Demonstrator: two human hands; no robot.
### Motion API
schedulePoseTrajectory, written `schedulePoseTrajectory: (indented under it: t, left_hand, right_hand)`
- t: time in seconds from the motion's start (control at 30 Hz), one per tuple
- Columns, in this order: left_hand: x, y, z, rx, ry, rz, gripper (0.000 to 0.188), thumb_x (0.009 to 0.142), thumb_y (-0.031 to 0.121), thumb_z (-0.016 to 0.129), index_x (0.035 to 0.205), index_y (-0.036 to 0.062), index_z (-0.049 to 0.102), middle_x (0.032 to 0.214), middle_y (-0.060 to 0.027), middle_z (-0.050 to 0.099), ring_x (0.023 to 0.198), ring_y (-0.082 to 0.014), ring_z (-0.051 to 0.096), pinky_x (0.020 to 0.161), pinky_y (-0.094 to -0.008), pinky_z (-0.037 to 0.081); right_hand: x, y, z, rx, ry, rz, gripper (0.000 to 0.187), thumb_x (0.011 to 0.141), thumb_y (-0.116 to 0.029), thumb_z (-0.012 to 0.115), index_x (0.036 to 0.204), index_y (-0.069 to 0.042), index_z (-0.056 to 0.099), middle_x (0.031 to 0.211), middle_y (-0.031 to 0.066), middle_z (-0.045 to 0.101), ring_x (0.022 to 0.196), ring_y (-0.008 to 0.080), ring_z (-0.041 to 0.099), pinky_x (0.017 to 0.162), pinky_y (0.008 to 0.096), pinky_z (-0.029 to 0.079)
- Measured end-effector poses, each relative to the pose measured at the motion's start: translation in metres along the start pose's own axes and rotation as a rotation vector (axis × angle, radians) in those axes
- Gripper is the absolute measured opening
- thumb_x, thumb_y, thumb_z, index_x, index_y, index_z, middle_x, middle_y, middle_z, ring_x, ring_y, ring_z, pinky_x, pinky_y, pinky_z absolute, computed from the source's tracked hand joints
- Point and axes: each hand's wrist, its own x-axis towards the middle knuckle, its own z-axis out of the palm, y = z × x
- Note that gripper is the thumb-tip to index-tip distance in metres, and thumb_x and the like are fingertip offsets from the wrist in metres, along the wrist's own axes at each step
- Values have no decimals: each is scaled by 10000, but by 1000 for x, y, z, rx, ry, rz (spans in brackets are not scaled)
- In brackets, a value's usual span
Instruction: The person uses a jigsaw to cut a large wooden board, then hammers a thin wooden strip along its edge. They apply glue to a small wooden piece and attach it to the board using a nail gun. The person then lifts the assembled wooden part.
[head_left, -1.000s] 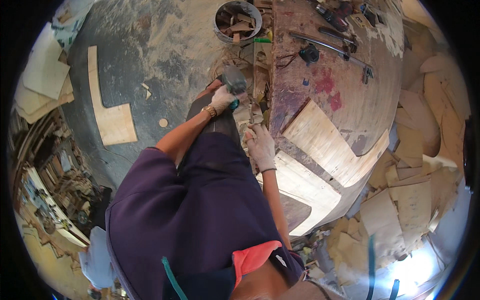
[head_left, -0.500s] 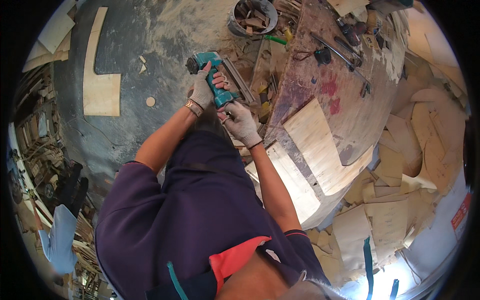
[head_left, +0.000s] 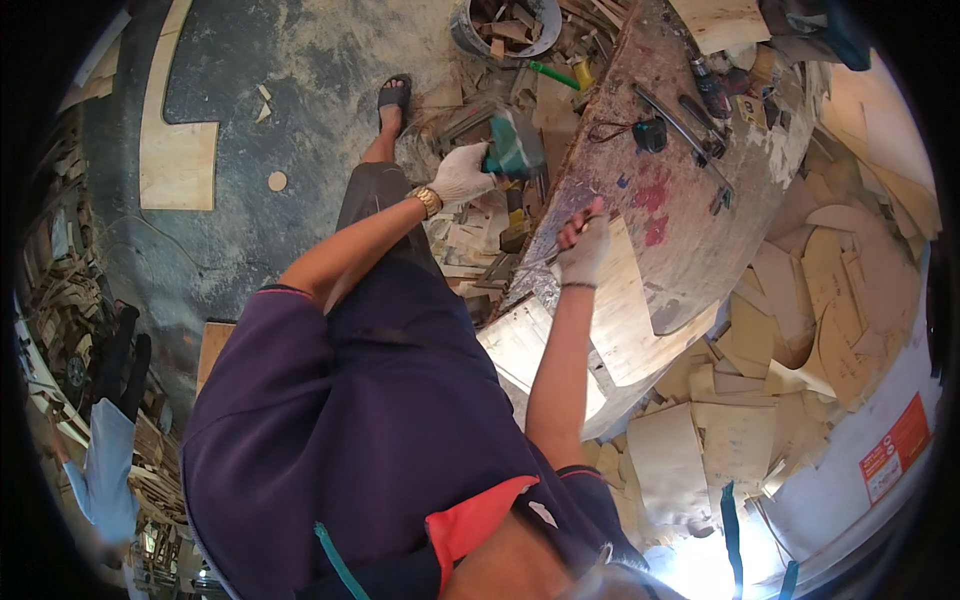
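Here's the left hand, gloved, its fingers wrapped round a teal power tool, which sits blurred above the wood scraps just beside the edge of the worktop. Over at that edge, the right hand has its fingers curled in, nearly closed, in front of a pale wooden panel; whether they grip anything small, I cannot tell. So where do things stand? Shaping looks well along, I'd judge: that panel has a curved inner corner, a second panel lies beside it, and an L-shaped piece is down on the floor, a round disc near it. What's left is harder to call: the tool touches none of these pieces, so its work at this moment looks paused, and nothing shows the panels joined together.
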Motion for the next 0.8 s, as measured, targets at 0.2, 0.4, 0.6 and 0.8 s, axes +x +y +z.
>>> schedulePoseTrajectory:
  t: [0.2, 0.4, 0.6, 0.8]
  left_hand:
    - [63, -28, 4, 493, -383, 319, 291, 791, 130, 720, 1046, 68, 595, 1061, -128, 659, 1105, -339, 617, 976, -454, 453]
    - [103, -18, 45, 595, -501, 504, 422, 814, 135, 727, 1200, 62, 573, 1294, -101, 618, 1266, -268, 548, 1081, -432, 394]
    - [129, -5, 79, 666, -677, 356, 569, 818, 145, 728, 1337, 22, 531, 1438, -163, 549, 1402, -293, 454, 1164, -455, 346]
    - [140, -21, 85, 400, -329, 317, 635, 834, 140, 698, 1431, 77, 493, 1432, -219, 538, 1367, -375, 484, 1086, -467, 437]
  right_hand:
    - [79, -20, 11, -19, 10, -31, 370, 1027, -468, 599, 839, -154, 541, 534, 7, 441, 358, 141, 351, 343, 314, 266]
    - [79, -10, 16, 60, 193, -21, 411, 1004, -457, 638, 766, -140, 530, 498, 10, 421, 333, 146, 353, 315, 315, 257]
    - [69, -14, 27, 18, 241, -53, 440, 993, -451, 660, 761, -110, 509, 501, 6, 411, 338, 137, 355, 317, 311, 263]
    - [67, -10, 30, 40, 257, -53, 420, 987, -420, 687, 769, -106, 511, 516, -10, 415, 352, 115, 363, 333, 299, 253]
